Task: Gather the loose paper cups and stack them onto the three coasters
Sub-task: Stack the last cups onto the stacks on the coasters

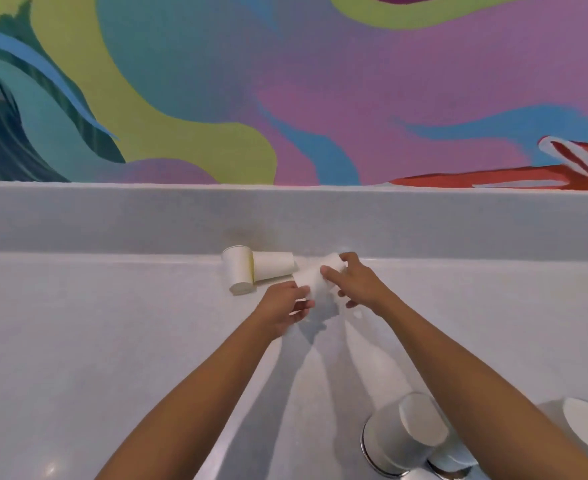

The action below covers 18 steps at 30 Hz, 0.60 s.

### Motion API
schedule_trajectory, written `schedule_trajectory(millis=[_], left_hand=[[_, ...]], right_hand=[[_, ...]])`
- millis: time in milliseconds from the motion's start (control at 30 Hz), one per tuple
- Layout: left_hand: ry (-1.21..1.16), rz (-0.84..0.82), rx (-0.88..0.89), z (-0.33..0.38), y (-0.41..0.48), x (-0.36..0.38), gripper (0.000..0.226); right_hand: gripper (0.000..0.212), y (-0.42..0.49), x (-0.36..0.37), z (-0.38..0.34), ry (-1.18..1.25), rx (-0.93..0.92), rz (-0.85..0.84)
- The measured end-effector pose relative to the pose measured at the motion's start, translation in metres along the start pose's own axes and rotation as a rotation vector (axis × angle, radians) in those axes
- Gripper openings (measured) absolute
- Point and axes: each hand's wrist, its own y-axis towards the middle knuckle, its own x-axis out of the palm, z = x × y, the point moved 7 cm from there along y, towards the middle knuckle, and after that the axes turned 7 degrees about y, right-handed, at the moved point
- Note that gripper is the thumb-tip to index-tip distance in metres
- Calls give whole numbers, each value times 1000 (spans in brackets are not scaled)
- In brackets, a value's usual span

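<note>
Both my hands meet at the back of the white counter (112, 341) over white paper cups. My right hand (358, 282) grips a cup lying on its side (332, 263). My left hand (282, 306) pinches the lower end of another white cup (315, 289) that touches the first. Just left of them two loose cups lie on their sides: one (238, 270) with its base toward me and one (273, 266) pointing right. At the bottom right an upside-down cup (403, 431) stands on a round metal-rimmed coaster (367, 452). Beside it a second coaster (448, 474) bears another cup (455, 459).
A low white backsplash (458, 220) runs behind the cups, with a colourful mural wall (320, 81) above it. Another inverted cup (586, 427) shows at the right edge, partly hidden by my right forearm.
</note>
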Motion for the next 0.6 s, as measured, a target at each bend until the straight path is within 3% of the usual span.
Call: schedule_trajectory(millis=[167,267,333,433,500,600], left_hand=[[45,-103,64,15,-3,14,14],[125,-71,111,28,2,4,14],[238,107,192,40,10,-18,20],[612,547,305,58,14,-62,30],[843,646,321,65,19,-72,38],[950,654,290,68,31,-77,39]], right_hand=[[55,0,-10,-1,394,77,128],[54,3,-14,0,502,102,175],[56,6,-18,1,511,116,208],[56,11,-22,4,496,133,237],[54,14,-21,6,476,132,237],[51,19,-21,9,460,135,246]])
